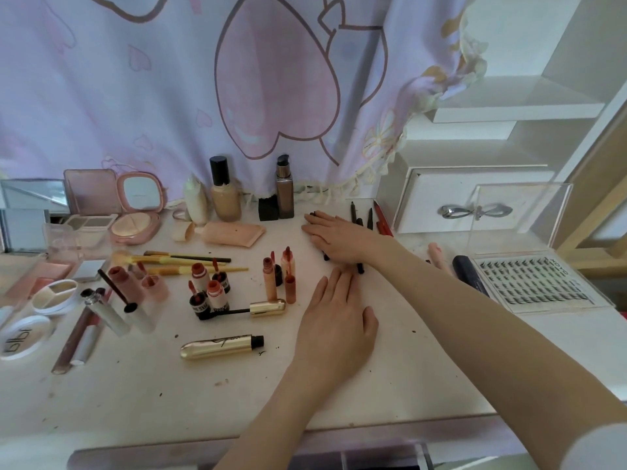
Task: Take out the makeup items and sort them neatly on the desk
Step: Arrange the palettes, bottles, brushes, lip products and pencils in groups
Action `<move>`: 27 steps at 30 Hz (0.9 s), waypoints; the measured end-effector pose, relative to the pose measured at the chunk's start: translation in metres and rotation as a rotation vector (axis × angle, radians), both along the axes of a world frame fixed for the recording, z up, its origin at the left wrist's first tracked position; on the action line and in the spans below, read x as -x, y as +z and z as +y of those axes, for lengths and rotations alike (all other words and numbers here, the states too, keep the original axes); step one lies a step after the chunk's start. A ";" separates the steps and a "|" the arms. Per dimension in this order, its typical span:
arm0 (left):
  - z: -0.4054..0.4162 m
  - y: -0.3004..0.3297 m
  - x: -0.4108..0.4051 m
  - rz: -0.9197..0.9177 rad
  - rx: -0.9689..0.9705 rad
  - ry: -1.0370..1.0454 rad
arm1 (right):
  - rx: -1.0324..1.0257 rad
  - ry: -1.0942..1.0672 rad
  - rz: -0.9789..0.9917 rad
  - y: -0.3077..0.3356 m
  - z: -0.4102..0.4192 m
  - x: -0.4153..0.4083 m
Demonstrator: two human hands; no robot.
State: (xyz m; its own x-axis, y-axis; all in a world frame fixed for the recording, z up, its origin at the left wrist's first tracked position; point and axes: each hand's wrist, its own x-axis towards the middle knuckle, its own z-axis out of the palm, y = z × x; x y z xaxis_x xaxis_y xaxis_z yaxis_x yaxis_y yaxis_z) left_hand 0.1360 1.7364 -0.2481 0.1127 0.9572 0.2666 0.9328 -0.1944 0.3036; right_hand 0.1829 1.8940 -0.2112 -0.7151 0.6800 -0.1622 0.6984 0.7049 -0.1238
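While both hands lay flat, fingers straight, on the thin black makeup pencils (359,266), right hand (334,237) behind left hand (336,320), the pencils sat right of the upright lip-gloss tubes (283,276); a careless sweep might topple those tubes across the white tabletop (424,368).

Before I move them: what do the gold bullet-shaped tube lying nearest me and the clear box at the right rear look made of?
Gold bullet-shaped tube: looks like metal or metallised plastic, glossy, with bright highlight streaks; its cap is black. Clear box: seemingly rigid acrylic, since the drawer's bow handle shows through its wall.
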 end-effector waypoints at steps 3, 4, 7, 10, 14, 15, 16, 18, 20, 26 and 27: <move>0.000 0.000 -0.001 0.007 0.008 0.004 | -0.001 -0.020 0.020 -0.002 0.004 -0.013; 0.000 0.000 -0.001 0.013 0.011 0.005 | -0.008 -0.027 0.020 -0.003 0.005 -0.018; 0.000 0.000 -0.001 0.030 0.023 0.011 | -0.037 -0.041 0.000 -0.006 0.008 -0.033; 0.000 0.001 -0.001 0.041 0.033 0.010 | -0.058 -0.057 -0.015 -0.007 0.010 -0.044; -0.001 0.003 -0.001 0.048 0.050 0.011 | -0.075 -0.071 -0.021 -0.007 0.010 -0.053; -0.001 0.003 -0.001 0.051 0.055 0.012 | -0.080 -0.072 -0.020 -0.007 0.009 -0.054; -0.001 0.003 -0.001 0.055 0.058 0.013 | -0.082 -0.073 -0.018 -0.008 0.009 -0.055; -0.001 0.004 -0.001 0.060 0.062 0.014 | -0.078 -0.076 -0.003 -0.007 0.007 -0.056; -0.001 0.004 -0.001 0.063 0.064 0.014 | -0.081 -0.087 0.045 -0.005 0.004 -0.058; 0.000 0.004 0.001 0.063 0.070 0.012 | -0.087 -0.214 0.420 0.006 -0.024 -0.078; 0.000 0.004 0.001 0.066 0.073 0.012 | -0.106 -0.243 0.487 0.008 -0.032 -0.083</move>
State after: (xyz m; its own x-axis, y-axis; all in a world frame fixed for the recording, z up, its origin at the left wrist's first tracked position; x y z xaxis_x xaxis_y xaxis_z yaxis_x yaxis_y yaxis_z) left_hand 0.1352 1.7367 -0.2438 0.1161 0.9751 0.1889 0.9533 -0.1627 0.2544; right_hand 0.2661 1.8621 -0.2035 -0.5105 0.8296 0.2261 0.7224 0.5564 -0.4106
